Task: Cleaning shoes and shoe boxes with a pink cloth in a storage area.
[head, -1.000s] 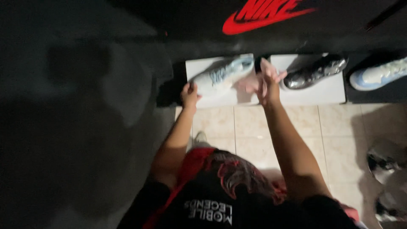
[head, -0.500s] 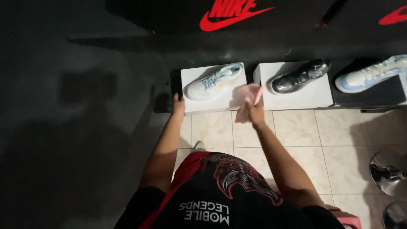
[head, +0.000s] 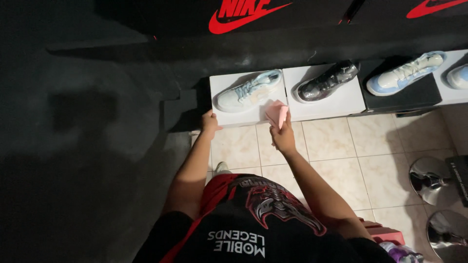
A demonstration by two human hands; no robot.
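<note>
On the white box (head: 243, 117), left hand (head: 209, 122) grips its corner; right hand (head: 282, 136) fingers clench a pink cloth (head: 277, 113) — beside the pale sneaker (head: 248, 90).

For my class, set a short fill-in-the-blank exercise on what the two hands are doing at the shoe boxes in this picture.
1. The right hand holds a ____ cloth.
2. The left hand grips the front edge of a ____ box.
3. On that box lies a pale blue ____.
4. The floor is covered in beige ____.

Missing words: pink; white; shoe; tiles
</note>
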